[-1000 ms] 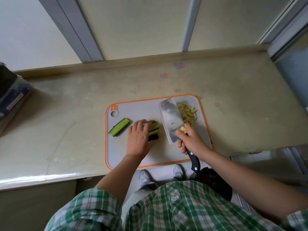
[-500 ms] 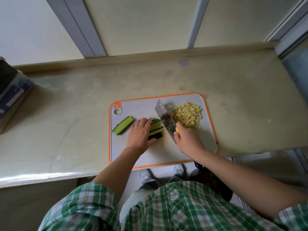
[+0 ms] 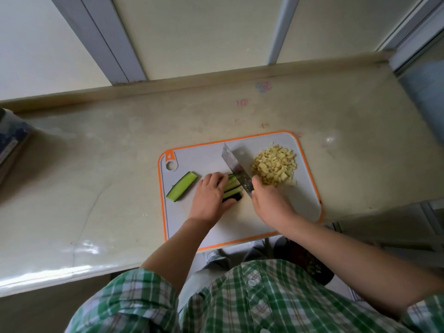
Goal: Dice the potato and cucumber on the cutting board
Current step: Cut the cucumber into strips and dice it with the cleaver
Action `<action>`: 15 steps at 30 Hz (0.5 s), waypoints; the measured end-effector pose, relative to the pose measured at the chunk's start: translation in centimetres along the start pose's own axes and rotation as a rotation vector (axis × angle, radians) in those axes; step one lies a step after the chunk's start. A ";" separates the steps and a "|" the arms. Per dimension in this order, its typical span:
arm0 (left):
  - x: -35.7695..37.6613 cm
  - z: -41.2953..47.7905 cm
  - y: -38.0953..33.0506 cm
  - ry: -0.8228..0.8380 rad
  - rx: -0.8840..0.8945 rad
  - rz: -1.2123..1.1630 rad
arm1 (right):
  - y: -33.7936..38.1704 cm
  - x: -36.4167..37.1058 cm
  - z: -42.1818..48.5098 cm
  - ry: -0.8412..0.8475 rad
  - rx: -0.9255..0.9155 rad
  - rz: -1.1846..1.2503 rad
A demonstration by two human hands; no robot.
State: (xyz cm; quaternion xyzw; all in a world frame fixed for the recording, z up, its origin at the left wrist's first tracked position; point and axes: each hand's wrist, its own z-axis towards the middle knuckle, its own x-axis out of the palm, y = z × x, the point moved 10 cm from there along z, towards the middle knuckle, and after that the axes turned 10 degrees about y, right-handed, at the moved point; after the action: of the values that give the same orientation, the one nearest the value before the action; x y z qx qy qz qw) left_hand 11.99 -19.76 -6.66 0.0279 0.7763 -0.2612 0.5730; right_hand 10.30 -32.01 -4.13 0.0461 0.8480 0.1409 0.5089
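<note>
While diced potato (image 3: 274, 167) sat heaped at the far right of the cutting board (image 3: 192, 155), my left hand (image 3: 209, 198) pinned the cucumber strips (image 3: 231, 187) under curled fingers and my right hand (image 3: 269, 203) gripped the knife (image 3: 236, 170) at their ends; crosswise cuts, fingertips tucked, looked next

A beige stone counter (image 3: 96, 188) is stretching from left to right, and its glossy front edge (image 3: 72, 275) is catching soft light. A raised lip (image 3: 192, 86) is running along its back, meeting a wall of cream panels (image 3: 204, 32). Grey strips (image 3: 101, 39) are dividing the panels. Faint pink and blue smudges (image 3: 263, 87) are marking the counter near the lip. At the far right a grey frame (image 3: 408, 37) is bordering a bluish pane (image 3: 422, 92). A dark box (image 3: 9, 143) is sitting at the left edge, mostly cut off.
</note>
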 end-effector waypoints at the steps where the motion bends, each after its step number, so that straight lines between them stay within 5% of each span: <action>1: 0.0 0.0 0.0 -0.005 0.007 0.000 | 0.0 0.5 0.1 0.010 0.012 -0.008; 15: -0.9 -0.8 0.7 -0.065 0.035 0.029 | 0.2 -1.8 0.2 -0.081 -0.001 0.117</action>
State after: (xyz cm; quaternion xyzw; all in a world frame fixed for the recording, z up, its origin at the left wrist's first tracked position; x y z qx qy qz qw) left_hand 11.81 -18.58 -5.94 0.0406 0.7521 -0.2670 0.6011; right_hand 11.36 -32.18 -2.60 0.1011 0.8225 0.1687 0.5336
